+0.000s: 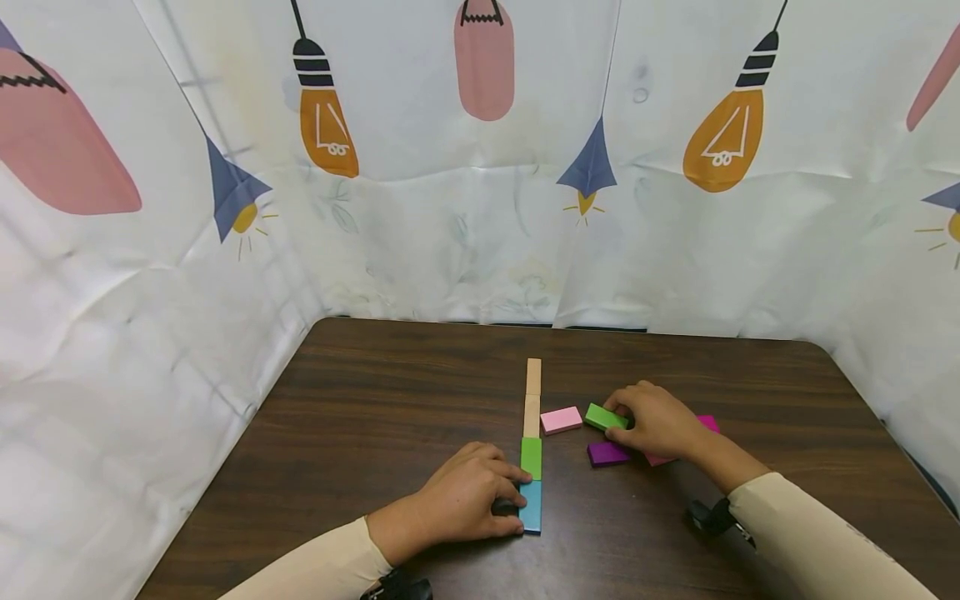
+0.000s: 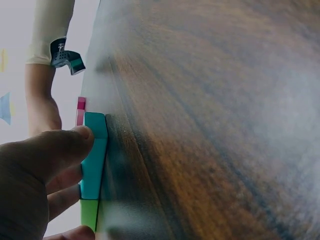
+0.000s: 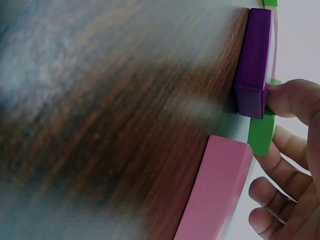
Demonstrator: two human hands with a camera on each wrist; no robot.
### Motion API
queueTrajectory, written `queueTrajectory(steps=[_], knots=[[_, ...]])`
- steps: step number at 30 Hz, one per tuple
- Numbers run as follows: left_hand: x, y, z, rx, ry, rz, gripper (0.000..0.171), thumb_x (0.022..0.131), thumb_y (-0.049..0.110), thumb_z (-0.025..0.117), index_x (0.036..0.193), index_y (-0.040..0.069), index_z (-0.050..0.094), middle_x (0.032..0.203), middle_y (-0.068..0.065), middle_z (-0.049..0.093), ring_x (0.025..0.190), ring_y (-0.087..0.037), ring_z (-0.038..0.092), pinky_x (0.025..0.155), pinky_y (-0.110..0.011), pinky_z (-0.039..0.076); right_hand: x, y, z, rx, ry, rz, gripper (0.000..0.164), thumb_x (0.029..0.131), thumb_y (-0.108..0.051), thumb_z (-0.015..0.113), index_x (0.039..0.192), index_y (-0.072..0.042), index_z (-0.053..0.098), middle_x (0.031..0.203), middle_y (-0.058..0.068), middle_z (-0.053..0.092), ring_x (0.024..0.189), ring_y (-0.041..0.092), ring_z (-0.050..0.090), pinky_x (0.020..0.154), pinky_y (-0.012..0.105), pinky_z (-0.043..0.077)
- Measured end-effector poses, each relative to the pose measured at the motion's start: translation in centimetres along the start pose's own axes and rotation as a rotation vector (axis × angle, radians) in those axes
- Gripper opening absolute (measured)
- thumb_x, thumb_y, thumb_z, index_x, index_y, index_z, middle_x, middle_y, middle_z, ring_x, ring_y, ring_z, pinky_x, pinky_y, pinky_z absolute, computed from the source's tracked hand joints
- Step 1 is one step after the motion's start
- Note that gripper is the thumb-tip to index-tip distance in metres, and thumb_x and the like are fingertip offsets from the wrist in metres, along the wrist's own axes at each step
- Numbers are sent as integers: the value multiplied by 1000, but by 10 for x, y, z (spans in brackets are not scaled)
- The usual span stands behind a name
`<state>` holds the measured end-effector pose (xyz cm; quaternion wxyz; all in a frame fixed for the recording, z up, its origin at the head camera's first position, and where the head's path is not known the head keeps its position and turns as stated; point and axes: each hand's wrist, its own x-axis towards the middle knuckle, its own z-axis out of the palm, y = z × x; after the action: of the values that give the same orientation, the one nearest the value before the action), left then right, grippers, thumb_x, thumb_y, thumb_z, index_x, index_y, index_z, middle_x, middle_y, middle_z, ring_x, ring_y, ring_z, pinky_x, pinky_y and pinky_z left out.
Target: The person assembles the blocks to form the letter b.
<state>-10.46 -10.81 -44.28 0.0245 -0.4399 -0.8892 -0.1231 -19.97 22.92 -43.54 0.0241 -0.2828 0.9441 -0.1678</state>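
A straight row of flat blocks runs away from me: a blue block (image 1: 532,508) nearest, then a green block (image 1: 531,457) and two tan blocks (image 1: 533,377). My left hand (image 1: 467,496) rests along the row's left side, its thumb at the blue block and a fingertip at the green one. In the left wrist view the thumb lies by the end of the blue block (image 2: 93,170). To the right, my right hand (image 1: 660,422) pinches a second green block (image 1: 604,417) between thumb and fingers. A purple block (image 3: 252,62) lies close to that thumb.
A light pink block (image 1: 561,420) lies between the row and the right hand. A darker pink block (image 1: 657,460) and a magenta block (image 1: 708,423) are partly covered by the right hand and wrist. Behind the brown table (image 1: 405,375) hangs a white printed curtain (image 1: 450,250).
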Motion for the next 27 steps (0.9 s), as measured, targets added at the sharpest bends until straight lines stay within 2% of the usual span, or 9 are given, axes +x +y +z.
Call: queueTrajectory(steps=[18,27], knots=[[1,0,0,-1,1,7,23,89,48,78,104,31,83,127,17,67,108,-9,58,102,-39,45,-1,-2,2,2,-6,-7,27,84,-35,83,104,-20,74,88,-12,59,87,13,51,74,37,46],[1,1,-2,-4,-1,4,23,89,47,78,104,31,83,127,18,67,107,-9,58,101,-39,45,1,-5,-2,18,-43,17,29,83,-33,84,105,-17,74,89,-11,64,90,15,53,76,38,47]])
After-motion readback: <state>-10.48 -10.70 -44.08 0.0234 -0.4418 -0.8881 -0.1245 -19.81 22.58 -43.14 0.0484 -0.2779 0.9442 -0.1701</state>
